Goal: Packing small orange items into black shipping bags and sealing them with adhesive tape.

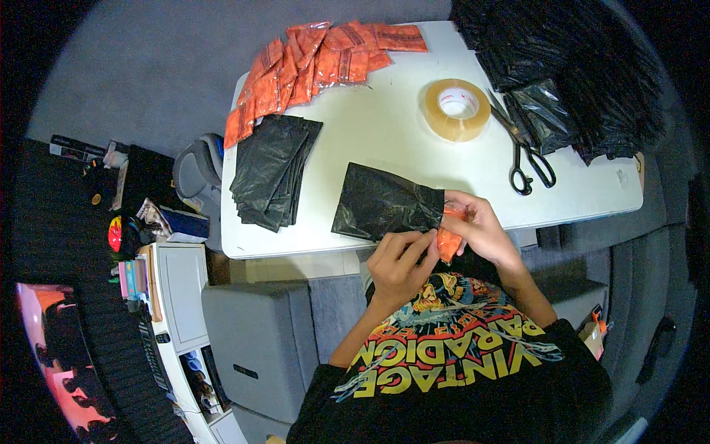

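Note:
My left hand [399, 266] pinches the near corner of a black plastic bag [385, 202] at its open end. My right hand [485, 230] grips a clear-wrapped orange packet [449, 244] at the bag's mouth, its thumb on top. The packet's far end is hidden by the bag and my fingers, so how deep it sits I cannot tell. The bag lies over the near edge of the white table [383, 139]. Left of it is a stack of flat black plastic bags [272, 172].
Many orange packets [327, 61] overlap along the table's far left edge. A roll of clear tape [457, 111] lies near black-handled scissors [521, 144]. A large heap of black plastic bags [571, 83] covers the far right. A grey sofa [255, 344] is beside me.

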Demonstrator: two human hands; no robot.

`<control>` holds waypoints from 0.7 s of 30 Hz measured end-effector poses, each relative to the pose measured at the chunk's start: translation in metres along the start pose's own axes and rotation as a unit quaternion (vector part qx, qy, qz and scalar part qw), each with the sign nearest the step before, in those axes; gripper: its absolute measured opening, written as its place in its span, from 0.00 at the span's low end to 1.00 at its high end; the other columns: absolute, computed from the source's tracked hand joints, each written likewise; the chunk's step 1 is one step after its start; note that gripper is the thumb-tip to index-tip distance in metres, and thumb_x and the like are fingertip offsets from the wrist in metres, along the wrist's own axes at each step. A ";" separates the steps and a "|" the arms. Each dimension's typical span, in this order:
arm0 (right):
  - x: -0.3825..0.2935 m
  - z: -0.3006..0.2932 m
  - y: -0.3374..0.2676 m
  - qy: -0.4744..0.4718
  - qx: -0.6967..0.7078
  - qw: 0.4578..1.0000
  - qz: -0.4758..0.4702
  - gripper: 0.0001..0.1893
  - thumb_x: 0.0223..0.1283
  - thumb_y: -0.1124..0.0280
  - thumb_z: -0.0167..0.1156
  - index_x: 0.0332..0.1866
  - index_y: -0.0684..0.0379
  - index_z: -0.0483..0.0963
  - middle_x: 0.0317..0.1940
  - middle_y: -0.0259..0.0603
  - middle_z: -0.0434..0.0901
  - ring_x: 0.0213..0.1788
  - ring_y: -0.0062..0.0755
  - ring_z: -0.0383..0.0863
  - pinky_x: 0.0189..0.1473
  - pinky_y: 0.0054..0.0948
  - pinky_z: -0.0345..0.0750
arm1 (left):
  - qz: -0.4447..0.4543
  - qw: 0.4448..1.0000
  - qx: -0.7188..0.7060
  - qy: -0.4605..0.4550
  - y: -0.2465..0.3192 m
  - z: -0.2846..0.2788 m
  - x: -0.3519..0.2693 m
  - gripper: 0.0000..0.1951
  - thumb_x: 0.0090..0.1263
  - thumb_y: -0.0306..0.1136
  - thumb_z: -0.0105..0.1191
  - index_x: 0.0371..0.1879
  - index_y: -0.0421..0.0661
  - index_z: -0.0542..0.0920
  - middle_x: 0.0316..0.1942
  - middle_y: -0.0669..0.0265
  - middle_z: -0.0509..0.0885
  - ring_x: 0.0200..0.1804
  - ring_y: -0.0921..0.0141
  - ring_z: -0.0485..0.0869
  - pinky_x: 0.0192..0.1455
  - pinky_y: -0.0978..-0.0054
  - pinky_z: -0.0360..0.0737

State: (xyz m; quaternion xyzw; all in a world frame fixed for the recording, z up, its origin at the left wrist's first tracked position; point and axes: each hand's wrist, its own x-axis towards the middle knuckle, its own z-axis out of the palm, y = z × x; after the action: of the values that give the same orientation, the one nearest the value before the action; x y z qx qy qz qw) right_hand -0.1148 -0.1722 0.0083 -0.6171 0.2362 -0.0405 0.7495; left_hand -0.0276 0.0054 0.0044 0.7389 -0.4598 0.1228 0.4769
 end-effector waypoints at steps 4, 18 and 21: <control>0.007 0.000 0.031 0.090 -0.137 0.978 -0.125 0.26 0.66 0.75 0.68 0.68 0.72 0.75 0.52 0.45 0.89 0.38 0.28 0.89 0.43 0.28 0.87 | 0.030 1.000 -0.004 -0.007 0.001 0.008 -0.003 0.13 0.57 0.24 0.74 0.42 0.46 0.91 0.34 0.67 0.86 0.32 0.66 0.85 0.34 0.69 0.82; -0.003 0.035 0.034 -0.058 0.252 0.961 -0.100 0.06 0.74 0.74 0.63 0.51 0.62 0.81 0.43 0.31 0.87 0.45 0.19 0.84 0.50 0.24 0.80 | 0.016 0.998 0.003 0.061 0.001 0.003 0.020 0.13 0.55 0.22 0.73 0.40 0.45 0.91 0.36 0.65 0.87 0.37 0.62 0.84 0.40 0.66 0.82; -0.002 0.029 0.042 -0.055 0.203 0.973 -0.096 0.05 0.77 0.73 0.61 0.51 0.61 0.80 0.43 0.30 0.85 0.45 0.17 0.83 0.49 0.24 0.79 | 0.023 0.998 0.021 0.061 0.003 0.001 0.024 0.14 0.54 0.21 0.73 0.40 0.46 0.90 0.36 0.66 0.87 0.40 0.60 0.83 0.45 0.64 0.81</control>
State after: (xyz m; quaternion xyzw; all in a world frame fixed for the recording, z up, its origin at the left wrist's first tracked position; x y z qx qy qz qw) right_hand -0.1148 -0.1353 -0.0265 -0.4732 0.1209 -0.1255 0.8635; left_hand -0.0173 -0.0090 0.0204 0.7291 -0.4439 0.1880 0.4858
